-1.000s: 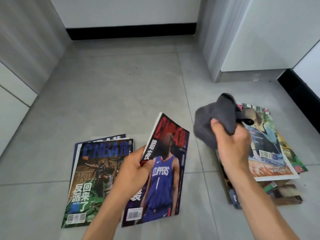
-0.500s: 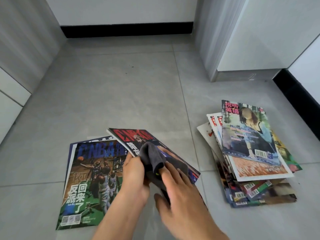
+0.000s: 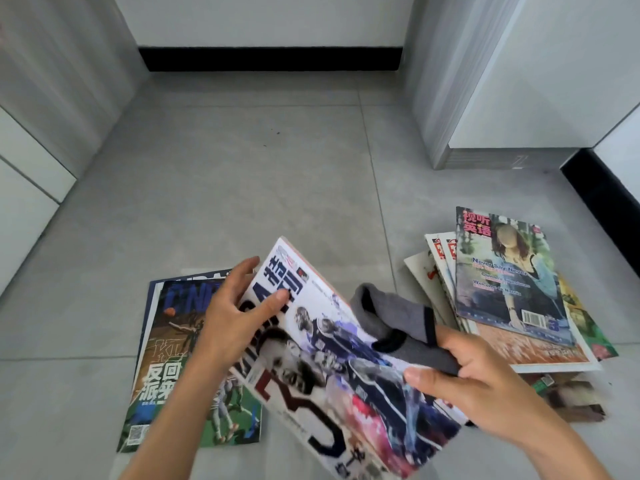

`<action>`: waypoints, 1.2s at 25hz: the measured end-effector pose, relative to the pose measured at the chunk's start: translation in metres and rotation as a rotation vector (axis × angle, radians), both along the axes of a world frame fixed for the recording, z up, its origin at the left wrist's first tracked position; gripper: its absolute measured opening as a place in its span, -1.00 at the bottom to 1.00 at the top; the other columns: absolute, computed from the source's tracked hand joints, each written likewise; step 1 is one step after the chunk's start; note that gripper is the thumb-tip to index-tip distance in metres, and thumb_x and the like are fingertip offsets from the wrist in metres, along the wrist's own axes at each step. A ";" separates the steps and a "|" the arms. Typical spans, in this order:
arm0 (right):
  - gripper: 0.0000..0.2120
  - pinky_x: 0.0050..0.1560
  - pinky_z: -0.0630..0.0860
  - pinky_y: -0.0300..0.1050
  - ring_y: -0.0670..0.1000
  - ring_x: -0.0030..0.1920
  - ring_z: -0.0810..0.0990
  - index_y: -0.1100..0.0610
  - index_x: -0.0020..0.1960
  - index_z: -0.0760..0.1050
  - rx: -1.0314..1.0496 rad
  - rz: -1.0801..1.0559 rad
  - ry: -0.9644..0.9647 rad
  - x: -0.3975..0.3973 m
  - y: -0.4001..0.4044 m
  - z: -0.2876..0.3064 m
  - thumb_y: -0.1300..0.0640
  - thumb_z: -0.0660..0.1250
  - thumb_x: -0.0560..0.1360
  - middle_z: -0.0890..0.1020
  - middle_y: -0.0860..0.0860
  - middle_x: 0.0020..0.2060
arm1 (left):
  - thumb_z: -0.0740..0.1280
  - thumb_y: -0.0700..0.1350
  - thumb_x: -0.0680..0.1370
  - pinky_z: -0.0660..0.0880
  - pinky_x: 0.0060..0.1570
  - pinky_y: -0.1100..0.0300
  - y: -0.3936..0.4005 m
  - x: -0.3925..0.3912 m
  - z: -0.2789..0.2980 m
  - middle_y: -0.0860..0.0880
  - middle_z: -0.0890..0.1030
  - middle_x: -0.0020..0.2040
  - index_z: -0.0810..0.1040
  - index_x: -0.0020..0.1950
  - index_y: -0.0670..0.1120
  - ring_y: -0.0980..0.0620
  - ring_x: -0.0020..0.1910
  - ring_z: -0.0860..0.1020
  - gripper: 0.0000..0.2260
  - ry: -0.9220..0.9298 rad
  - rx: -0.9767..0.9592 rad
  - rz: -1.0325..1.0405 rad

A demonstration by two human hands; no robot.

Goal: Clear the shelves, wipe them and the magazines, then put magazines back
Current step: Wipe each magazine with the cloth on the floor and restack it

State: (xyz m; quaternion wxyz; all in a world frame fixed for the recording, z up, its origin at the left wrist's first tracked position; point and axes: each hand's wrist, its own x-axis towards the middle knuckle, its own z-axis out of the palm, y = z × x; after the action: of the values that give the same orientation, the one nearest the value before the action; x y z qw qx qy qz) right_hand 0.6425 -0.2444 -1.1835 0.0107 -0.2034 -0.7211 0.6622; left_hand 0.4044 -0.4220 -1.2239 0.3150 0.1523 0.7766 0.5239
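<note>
Held magazine point(image 3: 332, 368) up between left hand point(image 3: 235, 320) and right hand point(image 3: 485, 386), cloth point(image 3: 398, 323) lying on it. Below left on floor point(image 3: 242, 188), two stacked magazines point(image 3: 166, 368); right, a fanned pile point(image 3: 512, 296).

Held magazine point(image 3: 346, 368): paper, glossy cover with sheen. Magazine on the floor at left point(image 3: 166, 368): glossy printed paper. Pile of magazines at right point(image 3: 512, 306): paper, top cover smooth and slightly shiny, lower edges worn. Cloth point(image 3: 398, 323): grey, soft, matt knit with a darker hem. Floor point(image 3: 242, 185): grey tile, smooth, matt. Cabinet side point(image 3: 450, 81): brushed, faintly streaked finish.
</note>
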 end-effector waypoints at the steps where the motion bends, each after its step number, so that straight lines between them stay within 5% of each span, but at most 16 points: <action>1: -0.49 0.04 0.47 -0.41 -0.21 0.16 0.62 -0.10 0.26 0.56 -0.038 0.016 -0.040 0.004 -0.002 -0.006 0.43 0.36 0.51 0.68 -0.20 0.12 | 0.57 0.10 0.33 0.60 0.03 -0.02 -0.004 -0.007 0.000 0.00 0.68 0.13 0.54 0.28 0.05 -0.03 0.00 0.67 -0.45 -0.104 0.019 -0.057; 5: -0.51 0.26 0.37 -0.41 -0.33 0.33 0.44 -0.20 0.42 0.31 -0.126 0.068 -0.135 0.019 -0.018 -0.018 0.19 0.30 0.60 0.52 -0.39 0.28 | 0.44 -0.24 0.46 0.66 -0.18 0.07 -0.008 -0.002 -0.003 -0.11 0.73 -0.08 0.61 0.07 -0.15 -0.14 -0.15 0.71 -0.80 -0.128 0.032 -0.127; 8: -0.55 0.24 0.28 -0.54 -0.37 0.34 0.41 -0.18 0.42 0.33 -0.053 -0.069 -0.047 0.019 -0.042 -0.023 0.24 0.20 0.64 0.50 -0.42 0.28 | 0.42 -0.24 0.50 0.65 -0.16 0.08 -0.003 0.009 -0.009 -0.06 0.73 -0.10 0.61 0.05 -0.16 -0.06 -0.16 0.71 -0.87 -0.108 0.026 -0.197; 10: -0.51 0.25 0.32 -0.47 -0.22 0.32 0.49 -0.19 0.43 0.35 0.119 -0.082 -0.004 0.005 -0.046 -0.029 0.29 0.18 0.66 0.54 -0.32 0.29 | 0.41 -0.20 0.52 0.61 -0.20 0.18 0.008 0.023 -0.012 0.00 0.72 -0.16 0.60 0.00 -0.15 0.03 -0.19 0.69 -0.92 -0.088 -0.026 -0.379; 13: -0.49 0.19 0.37 -0.42 -0.25 0.21 0.52 -0.23 0.40 0.40 0.281 -0.059 0.017 -0.022 -0.033 -0.042 0.32 0.19 0.65 0.53 -0.30 0.23 | 0.42 -0.16 0.52 0.57 -0.22 0.21 0.018 0.036 -0.014 -0.02 0.71 -0.17 0.59 -0.02 -0.13 0.03 -0.20 0.68 -0.92 -0.063 -0.022 -0.426; 19: -0.51 0.21 0.30 -0.50 -0.30 0.31 0.44 -0.14 0.32 0.48 0.164 0.059 -0.084 0.016 -0.023 -0.051 0.39 0.20 0.61 0.49 -0.40 0.23 | 0.40 -0.21 0.53 0.62 -0.27 0.16 0.002 0.010 -0.007 -0.08 0.73 -0.16 0.60 0.02 -0.13 -0.08 -0.22 0.71 -0.91 -0.092 0.013 -0.167; 26: -0.52 0.24 0.37 -0.40 -0.21 0.30 0.48 -0.09 0.35 0.48 0.145 -0.055 0.032 -0.038 -0.018 -0.046 0.39 0.18 0.62 0.54 -0.26 0.24 | 0.41 -0.15 0.54 0.54 -0.06 0.35 0.022 0.039 -0.017 0.08 0.71 -0.03 0.61 0.09 -0.07 0.16 -0.06 0.66 -0.86 -0.012 -0.026 -0.556; 30: -0.50 0.25 0.33 -0.41 -0.20 0.32 0.46 -0.15 0.32 0.49 0.133 0.075 -0.034 -0.013 -0.016 -0.055 0.39 0.17 0.62 0.51 -0.28 0.25 | 0.40 -0.15 0.54 0.60 -0.12 0.10 0.010 0.019 -0.017 0.00 0.72 -0.15 0.61 0.02 -0.10 0.05 -0.20 0.68 -0.91 -0.015 -0.031 -0.320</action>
State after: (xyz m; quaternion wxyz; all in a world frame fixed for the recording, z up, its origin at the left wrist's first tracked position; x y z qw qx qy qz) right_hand 0.6297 -0.2607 -1.2384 -0.0128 -0.1864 -0.7708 0.6091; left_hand 0.4239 -0.4119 -1.2411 0.4025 0.2655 0.7479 0.4561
